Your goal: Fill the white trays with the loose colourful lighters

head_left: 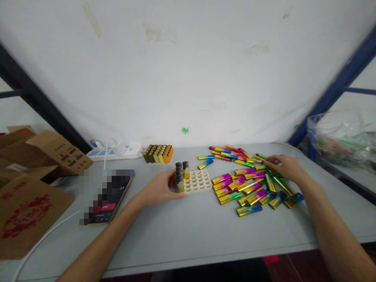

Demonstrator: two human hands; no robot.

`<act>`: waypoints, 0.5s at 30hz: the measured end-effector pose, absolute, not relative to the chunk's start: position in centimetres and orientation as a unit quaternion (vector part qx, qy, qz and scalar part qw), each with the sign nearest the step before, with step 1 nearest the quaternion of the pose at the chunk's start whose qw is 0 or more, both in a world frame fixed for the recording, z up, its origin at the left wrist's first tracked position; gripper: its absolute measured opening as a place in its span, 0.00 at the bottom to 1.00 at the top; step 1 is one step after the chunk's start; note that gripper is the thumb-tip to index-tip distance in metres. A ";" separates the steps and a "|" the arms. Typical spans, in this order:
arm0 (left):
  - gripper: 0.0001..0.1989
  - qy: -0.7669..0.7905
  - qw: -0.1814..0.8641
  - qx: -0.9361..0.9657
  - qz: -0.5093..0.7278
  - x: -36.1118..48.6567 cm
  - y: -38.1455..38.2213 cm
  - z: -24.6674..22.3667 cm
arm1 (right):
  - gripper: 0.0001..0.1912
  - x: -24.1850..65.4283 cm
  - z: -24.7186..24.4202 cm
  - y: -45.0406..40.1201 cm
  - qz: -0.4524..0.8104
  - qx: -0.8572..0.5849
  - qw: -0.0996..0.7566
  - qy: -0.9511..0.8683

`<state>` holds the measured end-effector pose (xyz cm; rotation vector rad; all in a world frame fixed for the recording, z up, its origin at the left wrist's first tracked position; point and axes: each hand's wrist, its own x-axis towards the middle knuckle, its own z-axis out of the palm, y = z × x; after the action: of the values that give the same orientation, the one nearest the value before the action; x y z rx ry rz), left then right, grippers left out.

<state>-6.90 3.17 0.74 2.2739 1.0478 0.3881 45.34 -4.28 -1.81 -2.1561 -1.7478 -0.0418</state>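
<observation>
Our white slotted tray (198, 181) sits mid-table, partly filled.
Dark-topped lighters (179, 178) stand at its left end, which our left hand (161, 188) grips; our right hand (283, 166) touches the scattered shiny pieces (249, 210), fingers bent, though we cannot tell whether it pinches one.

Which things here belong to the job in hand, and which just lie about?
Job:
white perforated tray
black-topped yellow lighters
shiny multicoloured flat casings
upright green-and-orange lighters, probably

Lying about:
brown cardboard box
black-screened phone
white power strip
clear plastic bag
</observation>
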 end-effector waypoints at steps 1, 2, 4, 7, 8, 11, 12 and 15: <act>0.27 0.398 0.295 0.857 0.144 -6.9 3.2 0.7 | 0.15 45.3 -1.8 -4.2 -0.015 -0.764 0.178 -0.621; 0.27 0.400 0.289 0.858 0.142 -6.9 3.2 0.7 | 0.15 45.3 -1.8 -4.0 -0.013 -0.765 0.175 -0.619; 0.27 0.400 0.282 0.861 0.140 -7.0 3.2 0.7 | 0.14 45.5 -1.7 -3.7 0.006 -0.773 0.171 -0.611; 0.28 0.392 0.286 0.863 0.142 -7.0 3.2 0.7 | 0.15 45.9 -1.7 -3.2 0.032 -0.787 0.158 -0.595; 0.28 0.393 0.287 0.862 0.143 -7.0 3.2 0.7 | 0.17 46.0 -1.8 -3.1 0.026 -0.786 0.158 -0.598; 0.28 0.395 0.289 0.860 0.146 -6.9 3.1 0.7 | 0.28 45.5 -1.7 -3.2 -0.034 -0.768 0.201 -0.607; 0.28 0.394 0.292 0.859 0.148 -6.9 3.1 0.7 | 0.32 45.2 -1.5 -3.4 -0.056 -0.763 0.230 -0.602; 0.27 0.390 0.306 0.855 0.153 -6.9 3.1 0.7 | 0.42 43.1 -0.2 -4.0 -0.071 -0.756 0.315 -0.570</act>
<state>-6.89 3.09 0.74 2.2637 1.0315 0.4042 43.13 -4.04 -0.16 -1.9912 -1.5021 -0.1880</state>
